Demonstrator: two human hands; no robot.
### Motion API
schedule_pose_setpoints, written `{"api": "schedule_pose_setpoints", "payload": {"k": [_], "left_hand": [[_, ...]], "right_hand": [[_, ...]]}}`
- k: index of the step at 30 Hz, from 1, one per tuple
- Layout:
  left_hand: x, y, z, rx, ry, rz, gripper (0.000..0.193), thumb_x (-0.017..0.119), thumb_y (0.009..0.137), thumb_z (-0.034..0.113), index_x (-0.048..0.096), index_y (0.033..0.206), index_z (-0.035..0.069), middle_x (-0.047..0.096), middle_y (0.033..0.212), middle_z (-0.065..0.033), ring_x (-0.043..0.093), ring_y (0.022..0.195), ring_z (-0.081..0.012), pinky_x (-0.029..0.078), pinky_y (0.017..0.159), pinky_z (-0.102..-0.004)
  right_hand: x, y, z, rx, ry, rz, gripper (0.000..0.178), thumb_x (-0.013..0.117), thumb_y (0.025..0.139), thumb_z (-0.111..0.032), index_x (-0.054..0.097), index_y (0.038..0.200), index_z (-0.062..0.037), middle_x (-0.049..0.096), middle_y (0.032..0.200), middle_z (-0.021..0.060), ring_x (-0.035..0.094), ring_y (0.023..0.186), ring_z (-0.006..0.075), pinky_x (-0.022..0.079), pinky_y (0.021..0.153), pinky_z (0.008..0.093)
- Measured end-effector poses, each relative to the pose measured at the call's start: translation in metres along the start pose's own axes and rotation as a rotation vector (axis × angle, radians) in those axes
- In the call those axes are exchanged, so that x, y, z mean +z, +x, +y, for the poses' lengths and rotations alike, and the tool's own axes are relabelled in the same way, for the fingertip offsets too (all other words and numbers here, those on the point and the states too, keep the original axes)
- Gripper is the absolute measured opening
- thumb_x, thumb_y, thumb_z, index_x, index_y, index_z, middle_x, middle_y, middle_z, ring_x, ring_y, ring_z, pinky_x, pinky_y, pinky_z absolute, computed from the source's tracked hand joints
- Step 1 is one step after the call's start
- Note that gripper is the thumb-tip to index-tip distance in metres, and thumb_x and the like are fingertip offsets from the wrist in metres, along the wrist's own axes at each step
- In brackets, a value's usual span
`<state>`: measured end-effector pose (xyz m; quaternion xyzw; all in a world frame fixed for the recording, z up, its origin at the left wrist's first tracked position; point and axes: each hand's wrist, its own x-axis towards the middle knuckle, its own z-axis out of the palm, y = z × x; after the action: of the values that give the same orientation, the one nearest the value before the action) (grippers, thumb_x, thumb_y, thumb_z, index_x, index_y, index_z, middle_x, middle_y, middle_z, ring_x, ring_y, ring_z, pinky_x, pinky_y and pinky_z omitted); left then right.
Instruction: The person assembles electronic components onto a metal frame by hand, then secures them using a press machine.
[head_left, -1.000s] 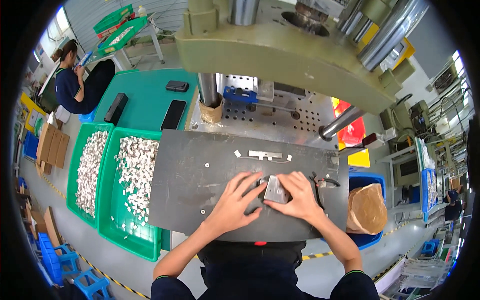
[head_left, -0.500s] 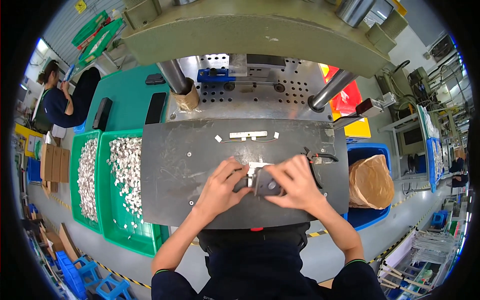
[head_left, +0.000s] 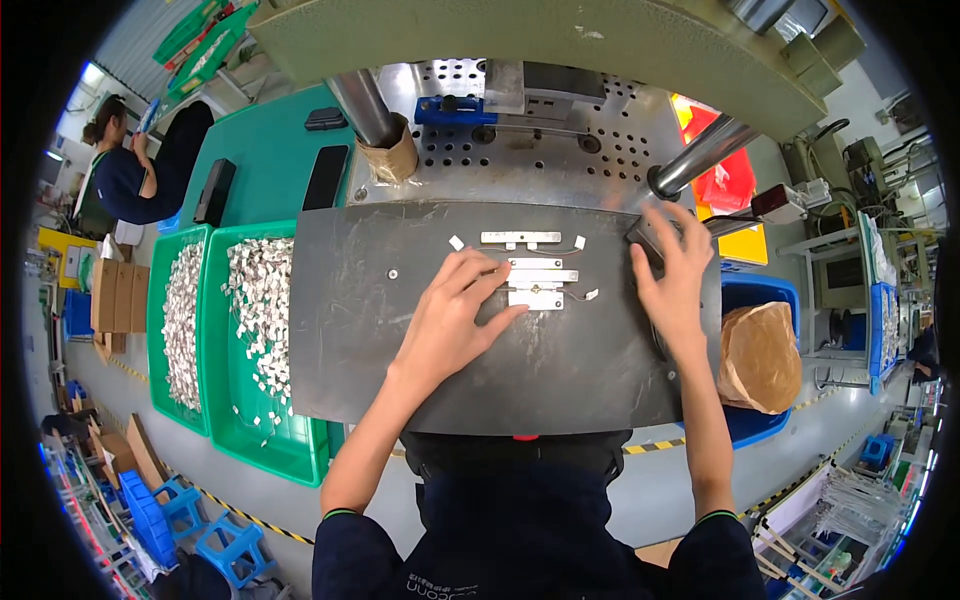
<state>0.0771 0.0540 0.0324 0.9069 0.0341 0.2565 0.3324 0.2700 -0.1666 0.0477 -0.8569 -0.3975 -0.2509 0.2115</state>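
Note:
My left hand (head_left: 445, 320) lies on the dark work plate (head_left: 350, 330), thumb and fingers apart, at the left end of a group of small silvery metal pieces (head_left: 535, 298). Its fingertips reach the edge of that group. A thin wire with a white connector (head_left: 591, 295) comes off the group's right side. Just beyond lies a metal strip (head_left: 520, 238) with wires and white connectors (head_left: 457, 243) at both sides. Farther right, my right hand (head_left: 675, 270) is spread over a dark block (head_left: 647, 238), thumb and fingers apart; the fingertips are blurred.
Green trays (head_left: 265, 455) of white-connector wire parts stand at left. A press with steel posts (head_left: 695, 155) rises behind the plate. A blue bin (head_left: 755, 430) with a brown paper bag (head_left: 760, 355) is at right. A seated person (head_left: 130, 180) is at far left.
My hands have moved apart. The dark block they held over the plate's middle is now at the right under my right hand. The metal pieces lie uncovered, and the view has shifted.

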Motion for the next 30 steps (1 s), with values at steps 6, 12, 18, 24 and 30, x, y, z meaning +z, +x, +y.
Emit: {"api": "schedule_pose_setpoints", "payload": {"k": [6, 12, 18, 24, 30], "left_hand": [[-0.004, 0.004, -0.007, -0.001, 0.020, -0.045, 0.023, 0.077, 0.086, 0.000, 0.077, 0.109, -0.002, 0.072, 0.101, -0.0111, 0.068, 0.102, -0.0300, 0.058, 0.085, -0.0415], [-0.021, 0.013, -0.003, 0.062, -0.116, 0.090, 0.024, 0.082, 0.081, 0.001, 0.079, 0.105, -0.001, 0.075, 0.096, -0.0095, 0.070, 0.096, -0.0274, 0.059, 0.087, -0.0389], [-0.043, -0.026, 0.001, 0.209, -0.095, -0.275, 0.024, 0.084, 0.076, 0.004, 0.080, 0.099, 0.003, 0.075, 0.095, -0.0066, 0.071, 0.097, -0.0258, 0.060, 0.079, -0.0375], [-0.039, -0.012, 0.009, 0.204, -0.019, -0.316, 0.019, 0.079, 0.083, 0.008, 0.077, 0.101, 0.002, 0.074, 0.096, -0.0058, 0.068, 0.098, -0.0260, 0.056, 0.088, -0.0391], [-0.016, 0.044, -0.040, 0.117, 0.209, -0.150, 0.019, 0.076, 0.088, 0.008, 0.077, 0.106, 0.000, 0.075, 0.102, -0.0096, 0.070, 0.100, -0.0297, 0.057, 0.089, -0.0418]], "right_hand": [[0.020, -0.021, -0.039, -0.081, 0.602, -0.357, 0.028, 0.074, 0.090, -0.004, 0.074, 0.118, -0.0039, 0.073, 0.109, 0.0106, 0.066, 0.104, 0.0304, 0.047, 0.099, 0.0410], [0.009, -0.016, -0.051, 0.060, 0.738, -0.131, 0.024, 0.078, 0.084, 0.003, 0.075, 0.109, -0.0001, 0.073, 0.096, 0.0137, 0.067, 0.091, 0.0301, 0.052, 0.087, 0.0401], [-0.019, -0.034, -0.050, -0.330, 0.710, -0.417, 0.026, 0.084, 0.078, -0.002, 0.076, 0.103, -0.0012, 0.071, 0.092, 0.0094, 0.067, 0.089, 0.0279, 0.050, 0.084, 0.0407], [-0.010, -0.035, -0.045, -0.330, 0.800, -0.486, 0.023, 0.080, 0.082, -0.001, 0.077, 0.104, -0.0037, 0.072, 0.099, 0.0073, 0.067, 0.093, 0.0273, 0.051, 0.088, 0.0402], [0.034, 0.021, -0.043, -0.186, 0.463, -0.276, 0.021, 0.075, 0.093, -0.012, 0.078, 0.111, -0.0019, 0.075, 0.110, 0.0095, 0.067, 0.107, 0.0303, 0.047, 0.099, 0.0396]]}}
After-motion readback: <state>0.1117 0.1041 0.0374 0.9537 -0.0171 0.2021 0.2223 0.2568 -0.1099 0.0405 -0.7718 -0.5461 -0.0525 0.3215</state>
